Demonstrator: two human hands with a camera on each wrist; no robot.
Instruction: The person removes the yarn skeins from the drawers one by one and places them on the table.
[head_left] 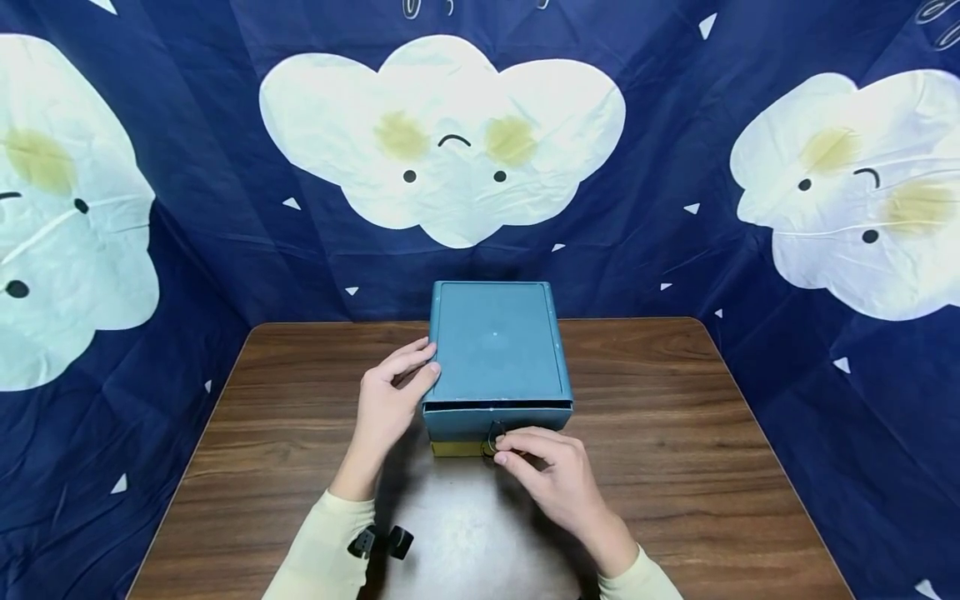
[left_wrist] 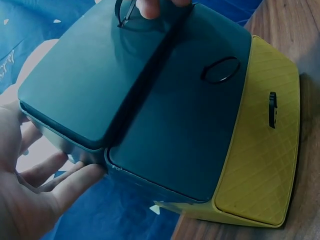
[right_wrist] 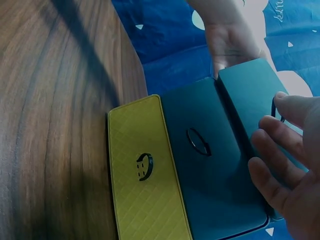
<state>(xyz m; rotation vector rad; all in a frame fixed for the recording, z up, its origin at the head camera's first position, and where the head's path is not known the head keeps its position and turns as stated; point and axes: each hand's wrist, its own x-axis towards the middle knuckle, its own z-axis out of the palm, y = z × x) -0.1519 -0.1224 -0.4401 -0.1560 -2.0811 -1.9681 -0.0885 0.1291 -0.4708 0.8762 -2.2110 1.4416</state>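
Observation:
A small teal drawer box [head_left: 495, 350] stands at the middle of the wooden table [head_left: 675, 433]. Its front shows two teal drawers over a yellow bottom drawer [left_wrist: 260, 155] [right_wrist: 147, 170]. The ring handle [head_left: 492, 439] [left_wrist: 126, 15] of the top drawer is pinched by my right hand [head_left: 501, 454] [right_wrist: 280, 150]. The ring [left_wrist: 220, 70] [right_wrist: 198, 141] on the middle drawer hangs free. My left hand [head_left: 420, 367] [left_wrist: 55, 180] lies flat against the box's left side, fingers straight, by the top front corner.
A blue cloth with white clouds [head_left: 450, 142] hangs behind and to both sides of the table. Bare wood lies left, right and in front of the box. A black wrist mount [head_left: 380, 542] sits on my left sleeve.

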